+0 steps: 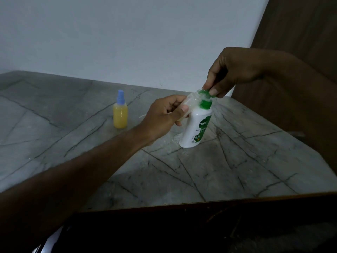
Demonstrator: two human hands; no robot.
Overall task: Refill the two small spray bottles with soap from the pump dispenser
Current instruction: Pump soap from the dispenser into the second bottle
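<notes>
Soap already fills the capped bottle [120, 114] at the left, standing alone on the surface [237, 170] with its blue spray top on; we judge that one done. Moving right, our left hand [165, 117] curls round the second bottle [190, 105], clear and uncapped, tilting its mouth up under the spout. It looks nearly empty, though we cannot tell how much soap is inside. Next, the dispenser [197, 128] stands on the surface, touching that bottle, with wet splashes near its base. Above it, our right hand [235, 70] pinches the green pump head [205, 93] with thumb and fingertips. So we reckon we are about halfway: pumping, then capping, remains for this bottle.
</notes>
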